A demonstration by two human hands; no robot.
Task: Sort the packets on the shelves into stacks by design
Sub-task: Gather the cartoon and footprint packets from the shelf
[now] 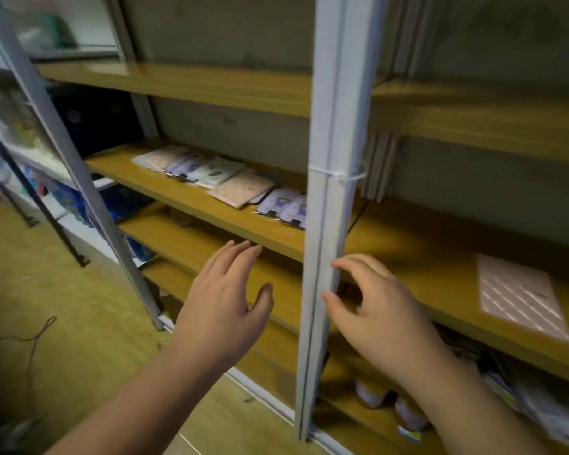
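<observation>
A loose row of packets lies on the middle wooden shelf: pale green and pink ones at the left, purple ones, a green one, a larger pink one and two purple ones by the post. A pink quilted packet lies alone on the right-hand shelf. My left hand hovers open below the shelf edge, holding nothing. My right hand is open with curled fingers beside the grey post.
A grey metal upright stands between my hands, with a slanted one at the left. Jars and bags fill the lowest shelf at the right. Blue packaging sits on a white rack at the left. A cable lies on the floor.
</observation>
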